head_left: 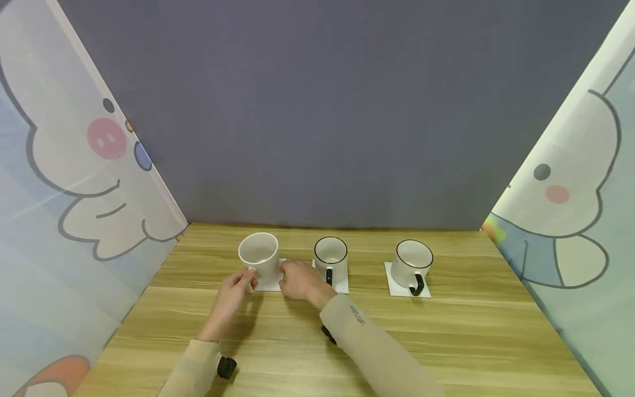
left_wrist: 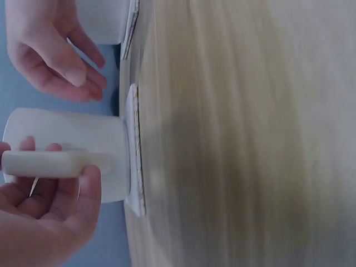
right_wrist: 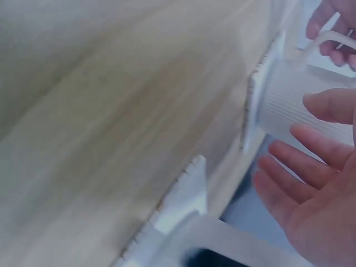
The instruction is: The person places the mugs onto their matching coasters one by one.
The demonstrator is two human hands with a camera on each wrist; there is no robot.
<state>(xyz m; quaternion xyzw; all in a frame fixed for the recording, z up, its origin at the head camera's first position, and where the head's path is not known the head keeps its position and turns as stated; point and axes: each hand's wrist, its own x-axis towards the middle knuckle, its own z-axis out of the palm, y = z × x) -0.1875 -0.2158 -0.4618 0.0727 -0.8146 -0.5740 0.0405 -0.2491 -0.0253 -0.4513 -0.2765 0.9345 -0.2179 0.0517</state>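
My left hand [head_left: 234,286] grips the handle [left_wrist: 41,164] of an all-white mug [head_left: 268,269], with fingers passing behind and through it in the left wrist view. The mug stands upright on a white square coaster [head_left: 272,286], its handle toward me. My right hand [head_left: 300,280] is close to that mug's right side; in the right wrist view its fingers [right_wrist: 311,167] are spread and slightly bent, holding nothing. Just right of this hand, a white mug with a black rim [head_left: 331,252] and black handle stands on its own coaster [head_left: 342,284], partly hidden by the hand.
Farther right, another black-rimmed white mug [head_left: 409,270] with a black handle sits on a white coaster [head_left: 395,289]. The wooden table [head_left: 471,331] meets a dark grey panel [head_left: 327,110] at the back. Cartoon-printed cloths [head_left: 575,259] flank both sides.
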